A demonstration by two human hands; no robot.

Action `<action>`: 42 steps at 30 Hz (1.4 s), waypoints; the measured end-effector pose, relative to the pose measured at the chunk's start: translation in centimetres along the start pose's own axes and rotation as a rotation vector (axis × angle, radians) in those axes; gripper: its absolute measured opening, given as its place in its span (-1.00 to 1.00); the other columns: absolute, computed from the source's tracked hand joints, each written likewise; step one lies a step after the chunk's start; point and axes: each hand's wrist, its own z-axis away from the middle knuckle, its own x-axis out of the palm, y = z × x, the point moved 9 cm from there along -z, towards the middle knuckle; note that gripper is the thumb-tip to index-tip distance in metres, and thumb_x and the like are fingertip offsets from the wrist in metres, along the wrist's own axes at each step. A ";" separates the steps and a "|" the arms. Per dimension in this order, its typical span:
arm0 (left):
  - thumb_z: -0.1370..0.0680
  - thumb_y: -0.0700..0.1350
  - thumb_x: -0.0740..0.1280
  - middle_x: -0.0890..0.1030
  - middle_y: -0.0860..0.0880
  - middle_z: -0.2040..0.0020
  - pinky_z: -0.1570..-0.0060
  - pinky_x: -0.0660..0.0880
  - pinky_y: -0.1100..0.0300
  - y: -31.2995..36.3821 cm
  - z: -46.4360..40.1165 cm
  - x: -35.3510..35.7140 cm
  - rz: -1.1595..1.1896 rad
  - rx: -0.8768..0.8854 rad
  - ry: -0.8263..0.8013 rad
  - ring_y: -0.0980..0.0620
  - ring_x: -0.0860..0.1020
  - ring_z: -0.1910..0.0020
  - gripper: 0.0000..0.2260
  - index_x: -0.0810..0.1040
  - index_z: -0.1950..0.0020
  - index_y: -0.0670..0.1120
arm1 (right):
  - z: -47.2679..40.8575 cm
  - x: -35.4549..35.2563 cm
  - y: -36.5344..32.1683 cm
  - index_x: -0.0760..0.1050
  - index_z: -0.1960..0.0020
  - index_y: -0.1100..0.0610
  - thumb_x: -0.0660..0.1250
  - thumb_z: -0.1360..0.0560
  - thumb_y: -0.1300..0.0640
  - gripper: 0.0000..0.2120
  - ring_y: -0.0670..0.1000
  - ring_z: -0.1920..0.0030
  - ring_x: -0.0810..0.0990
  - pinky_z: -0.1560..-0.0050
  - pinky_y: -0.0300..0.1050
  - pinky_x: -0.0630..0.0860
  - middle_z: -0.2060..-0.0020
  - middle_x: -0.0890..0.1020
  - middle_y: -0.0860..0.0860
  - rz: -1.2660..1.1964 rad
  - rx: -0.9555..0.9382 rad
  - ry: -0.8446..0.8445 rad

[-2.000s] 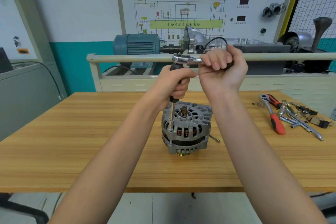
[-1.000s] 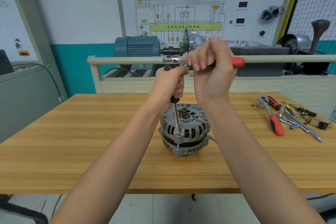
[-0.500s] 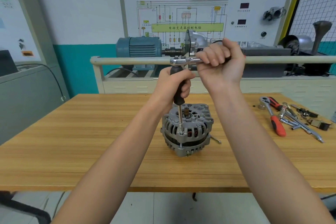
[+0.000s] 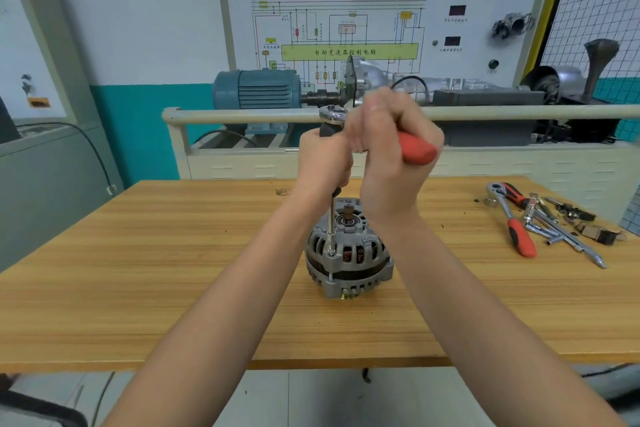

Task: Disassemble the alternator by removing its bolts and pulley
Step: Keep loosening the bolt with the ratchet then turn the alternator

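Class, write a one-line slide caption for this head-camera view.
Left hand steadies the extension bar on an alternator bolt while the right hand swings the red-handled ratchet.

A wooden worktop (image 4: 173, 270) with a striped grain carries the alternator (image 4: 348, 258), which stands near its middle. Well apart, at the far right, lie a red-handled ratchet (image 4: 512, 222), a second red-handled tool (image 4: 516, 196) just behind it, several steel bars (image 4: 568, 239) and small dark parts (image 4: 588, 225).
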 end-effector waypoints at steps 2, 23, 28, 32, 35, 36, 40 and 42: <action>-0.33 0.03 0.24 0.42 0.06 0.45 0.49 0.35 0.29 0.1 0.2 -0.1 -0.027 0.025 0.013 0.14 0.36 0.52 -0.84 0.37 0.34 -0.03 | 0.3 0.5 -0.6 0.40 0.32 0.15 0.19 -0.49 0.24 -0.79 0.10 0.47 0.31 0.39 -0.04 0.25 0.49 0.38 0.06 0.041 -0.053 -0.045; -0.52 -0.30 0.24 0.18 0.06 0.61 0.59 0.06 0.32 -1.1 -0.7 0.2 0.055 -0.015 -0.215 0.11 0.08 0.64 -0.62 0.22 0.44 -0.04 | -0.6 -2.9 4.9 0.27 0.47 0.11 0.13 -0.54 0.28 -0.60 -0.01 0.53 0.25 0.40 -0.12 0.30 0.59 0.28 0.00 -0.571 0.439 0.245; -0.51 -0.29 0.25 0.26 0.07 0.57 0.58 0.11 0.35 -1.4 -1.2 -1.1 0.064 -0.022 -0.021 0.11 0.17 0.59 -0.70 0.27 0.36 -0.05 | -0.2 0.8 0.8 0.37 0.30 0.09 0.20 -0.49 0.26 -0.79 0.11 0.45 0.29 0.39 0.01 0.24 0.46 0.35 0.00 -0.041 0.017 -0.054; -0.49 -0.30 0.28 0.22 0.07 0.59 0.58 0.09 0.34 -1.6 -1.4 -1.1 0.110 -0.004 -0.073 0.11 0.12 0.62 -0.66 0.23 0.39 -0.04 | -0.9 -0.1 2.9 0.37 0.48 0.07 0.22 -0.47 0.30 -0.64 0.02 0.48 0.28 0.37 -0.03 0.24 0.56 0.33 -0.04 -0.235 0.233 0.037; -0.49 -0.32 0.28 0.21 0.04 0.60 0.57 0.13 0.30 -1.2 -1.4 -0.8 0.120 0.017 -0.244 0.08 0.12 0.63 -0.64 0.25 0.42 -0.07 | -1.4 -1.2 6.3 0.28 0.53 0.11 0.13 -0.55 0.28 -0.54 -0.03 0.55 0.23 0.40 -0.14 0.25 0.61 0.27 -0.01 -0.610 0.548 0.168; -0.49 -0.31 0.29 0.23 0.03 0.61 0.56 0.16 0.29 -1.0 -1.4 -0.5 0.130 0.017 -0.318 0.08 0.15 0.64 -0.65 0.27 0.44 -0.09 | -1.4 -1.5 7.3 0.26 0.54 0.11 0.09 -0.57 0.26 -0.51 -0.04 0.56 0.21 0.43 -0.17 0.25 0.61 0.25 -0.02 -0.710 0.648 0.217; -0.43 -0.18 0.30 0.24 0.04 0.62 0.57 0.14 0.28 -0.5 -0.6 1.0 0.177 -0.040 -0.572 0.12 0.17 0.66 -0.68 0.32 0.51 -0.06 | -0.8 -1.9 9.9 0.23 0.57 0.11 0.08 -0.58 0.23 -0.47 -0.07 0.62 0.19 0.54 -0.23 0.23 0.64 0.21 -0.04 -0.976 0.881 0.387; -0.42 -0.17 0.30 0.19 0.06 0.64 0.58 0.07 0.28 -0.8 -0.6 1.3 0.170 -0.068 -0.585 0.14 0.12 0.68 -0.66 0.28 0.53 -0.05 | -0.7 -2.1 10.1 0.22 0.56 0.11 0.08 -0.58 0.23 -0.48 -0.06 0.63 0.18 0.55 -0.23 0.22 0.63 0.21 -0.04 -0.984 0.869 0.422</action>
